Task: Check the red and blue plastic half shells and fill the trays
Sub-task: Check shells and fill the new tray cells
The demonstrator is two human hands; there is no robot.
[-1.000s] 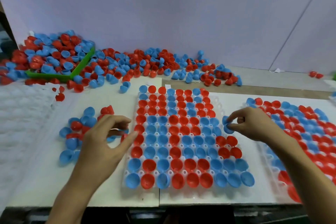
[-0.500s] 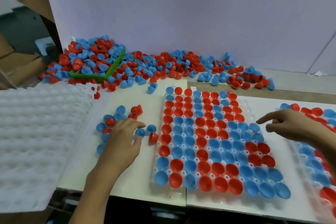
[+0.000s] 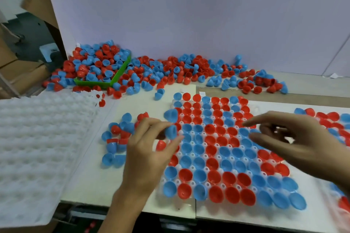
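Observation:
A white tray [image 3: 256, 108] in the middle of the table holds rows of red and blue half shells, open side up. My left hand [image 3: 149, 157] is at the tray's left edge and pinches a blue half shell [image 3: 171, 131] between fingertips and thumb. Another blue shell [image 3: 171, 115] sits tilted just above it at the tray's edge. A red shell [image 3: 161, 144] lies under my left fingers. My right hand [image 3: 287, 142] hovers over the tray's right part, fingers spread, holding nothing. A small pile of loose shells [image 3: 117, 138] lies left of the tray.
A long heap of red and blue shells [image 3: 170, 73] runs along the back wall, spilling out of a green bin [image 3: 121, 73]. A stack of empty white trays [image 3: 37, 138] covers the left side. A second filled tray [image 3: 331, 119] lies at the right edge.
My left hand has taken a blue shell from the small pile and brought it to the tray's left edge. My right hand has moved left over the tray, fingers spread. The view has swung left.

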